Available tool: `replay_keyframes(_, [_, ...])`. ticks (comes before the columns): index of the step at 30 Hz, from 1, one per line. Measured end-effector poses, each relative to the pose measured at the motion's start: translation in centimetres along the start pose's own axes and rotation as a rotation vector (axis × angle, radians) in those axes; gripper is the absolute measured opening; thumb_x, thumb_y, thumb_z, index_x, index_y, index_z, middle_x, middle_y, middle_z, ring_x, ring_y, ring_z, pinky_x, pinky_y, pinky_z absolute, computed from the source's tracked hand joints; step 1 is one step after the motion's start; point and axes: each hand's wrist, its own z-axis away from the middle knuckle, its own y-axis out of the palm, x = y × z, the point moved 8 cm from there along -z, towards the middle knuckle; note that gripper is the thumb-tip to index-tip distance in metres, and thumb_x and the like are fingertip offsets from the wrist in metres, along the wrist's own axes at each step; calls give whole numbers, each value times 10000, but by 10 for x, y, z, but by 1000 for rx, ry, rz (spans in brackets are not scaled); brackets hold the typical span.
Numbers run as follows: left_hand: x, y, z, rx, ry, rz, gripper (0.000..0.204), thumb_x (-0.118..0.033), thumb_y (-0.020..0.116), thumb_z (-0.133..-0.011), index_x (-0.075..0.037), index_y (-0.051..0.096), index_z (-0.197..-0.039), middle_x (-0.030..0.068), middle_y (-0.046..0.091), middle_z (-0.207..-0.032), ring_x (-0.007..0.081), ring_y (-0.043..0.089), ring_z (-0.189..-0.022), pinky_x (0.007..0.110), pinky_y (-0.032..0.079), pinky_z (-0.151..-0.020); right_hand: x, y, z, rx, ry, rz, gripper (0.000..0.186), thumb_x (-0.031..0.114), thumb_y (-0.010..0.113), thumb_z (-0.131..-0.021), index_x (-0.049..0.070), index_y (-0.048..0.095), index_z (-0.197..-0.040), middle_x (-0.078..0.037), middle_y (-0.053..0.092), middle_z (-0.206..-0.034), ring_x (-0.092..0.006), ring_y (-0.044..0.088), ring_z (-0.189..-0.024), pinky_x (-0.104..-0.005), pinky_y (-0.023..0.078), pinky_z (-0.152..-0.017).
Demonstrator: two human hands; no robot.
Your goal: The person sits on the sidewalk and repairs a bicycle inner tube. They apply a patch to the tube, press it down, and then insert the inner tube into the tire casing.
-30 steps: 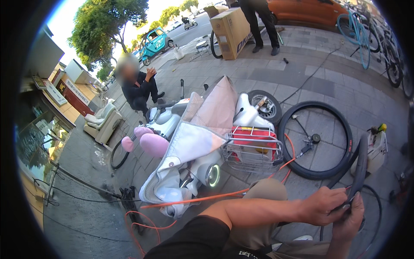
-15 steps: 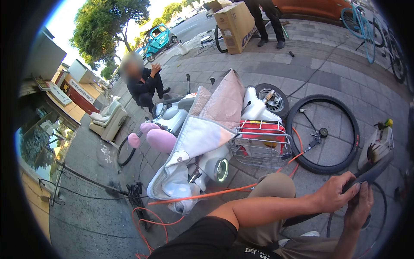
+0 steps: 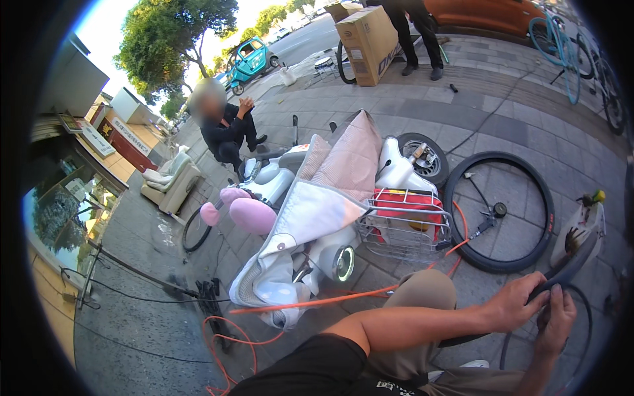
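The left hand [image 3: 518, 302] is curled around a dark rubber strip [image 3: 576, 263], and the right hand [image 3: 557, 322] pinches it close beside. The strip is held up at the person's right, its outer end rising in front of a white container [image 3: 589, 228]; whether it is a tube or a tyre, I cannot tell. With both grips bunched together, that outer end has no support: a sharp twist could make it spring free or swing into the container and tip it. Pinching fingers could also get nipped if the rubber snaps back.

Beyond the knee [image 3: 426, 290], an orange hose [image 3: 317, 302] runs across the paving; a shifting foot could snag it and drag the gauge [image 3: 500, 210] lying inside the black tyre [image 3: 505, 266]. Farther left, the hose passes just in front of a white scooter [image 3: 323, 259], so a tug might catch its low-hanging quilted cover [image 3: 317, 214]. The squatting person [image 3: 221, 132] is well apart.
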Motion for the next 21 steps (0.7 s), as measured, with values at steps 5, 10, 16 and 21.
replay_keyframes(5, [5, 9, -2, 16, -44, -40, 247, -194, 646, -1068, 25, 604, -1174, 197, 668, -950, 325, 667, -851, 434, 505, -768, 1, 9, 0, -139, -121, -136, 229, 253, 638, -1115, 36, 687, -1064, 25, 659, -832, -16, 554, -665, -195, 403, -560])
replay_keyframes(10, [-9, 13, -1, 10, 188, -2, 213, -102, 666, -1025, 40, 595, -1167, 236, 648, -1029, 435, 645, -939, 464, 506, -792, 3, 10, 7, -128, -96, -242, 253, 251, 603, -1131, 7, 666, -1150, -40, 698, -993, -88, 654, -866, -240, 517, -743])
replay_keyframes(16, [-21, 3, 1, 0, 290, -11, 194, -93, 674, -1016, 38, 583, -1127, 234, 642, -1012, 465, 632, -932, 484, 502, -772, 4, 20, 8, 1, -28, -318, 302, 312, 572, -1144, 20, 636, -1187, -47, 683, -1024, -121, 673, -934, -280, 547, -814])
replay_keyframes(21, [-15, 0, -3, -8, 153, 69, 205, -115, 664, -1034, 43, 579, -1131, 251, 667, -948, 461, 662, -883, 481, 509, -763, 5, 24, 2, -32, -89, -307, 274, 302, 601, -1134, 32, 644, -1150, -48, 691, -1028, -116, 674, -928, -276, 550, -799])
